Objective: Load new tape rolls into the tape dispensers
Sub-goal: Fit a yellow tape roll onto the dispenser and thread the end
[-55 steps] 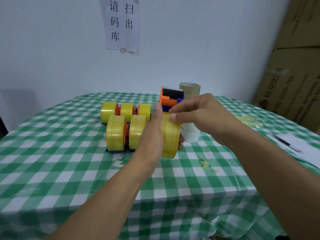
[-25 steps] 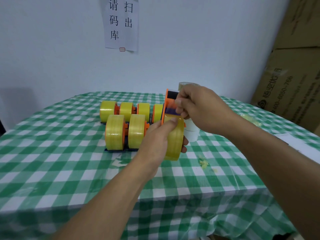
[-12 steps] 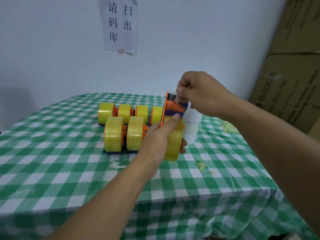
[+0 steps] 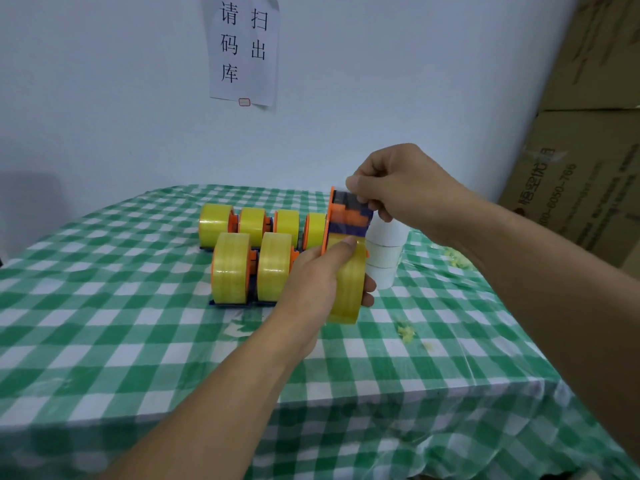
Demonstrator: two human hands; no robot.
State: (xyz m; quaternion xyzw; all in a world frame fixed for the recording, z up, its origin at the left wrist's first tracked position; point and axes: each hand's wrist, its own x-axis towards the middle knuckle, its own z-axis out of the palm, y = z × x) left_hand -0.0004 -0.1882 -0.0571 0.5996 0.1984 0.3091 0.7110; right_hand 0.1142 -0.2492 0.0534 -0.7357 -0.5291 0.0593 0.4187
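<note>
A translucent yellow roll of packing tape (image 4: 349,296), seated in an orange-and-blue plastic hand dispenser (image 4: 346,220), is held just above the table at the centre of the head-camera frame. The left hand (image 4: 311,277) wraps around the roll, thumb pressed on its upper rim and fingertips showing on the far side, apparently to stop it turning. The right hand (image 4: 398,188), coming in from the right edge, pinches at the dispenser's top, probably drawing the tape's free end across the cutter; the strip itself is too faint to make out.

Left of centre, two loaded dispensers (image 4: 252,268) stand side by side on edge, with a row of four more (image 4: 249,221) behind them. They look like finished work parked clear of the hands. A stack of white rolls (image 4: 384,251) waits directly behind the held dispenser. Yellow tape scraps (image 4: 407,332) litter the green-and-white checked tablecloth (image 4: 138,323) at right of centre.
</note>
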